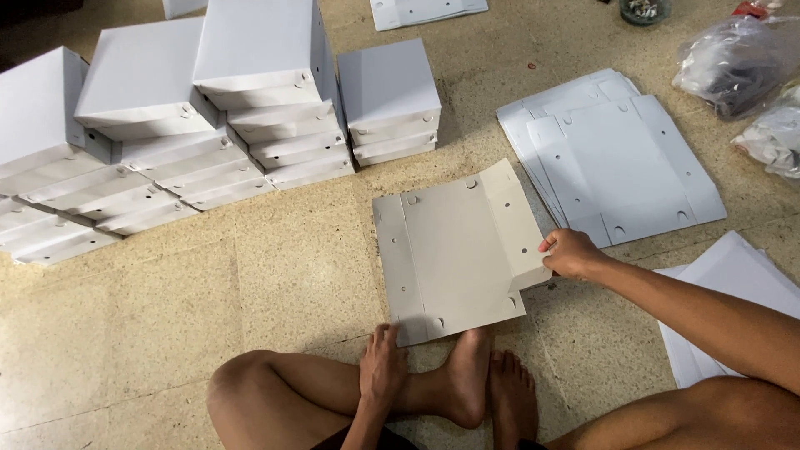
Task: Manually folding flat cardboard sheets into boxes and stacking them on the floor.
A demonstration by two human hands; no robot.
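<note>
Cardboard blank [454, 250], grey, flat on the tiled floor [250, 283] just beyond the person's crossed legs & bare feet [487, 383]. Left hand [383, 367] low at the near-left corner of the blank, fingers spread a bit, pressing down on the edge. Right hand [571, 252] at the blank's right side flap, fingers pinched on that flap, lifting it up off the floor — flap stands tilted, rest of the sheet lies flat. Round punched holes along the flaps. Near right, by the right forearm: a pile of white sheets [733, 292]. Further out, right: stack of flat white blanks [617, 158], fanned, w/ holes. Far right corner: clear plastic bags [742, 62]. Far left to centre: rows of folded white boxes [208, 108] stacked several high, some leaning.
</note>
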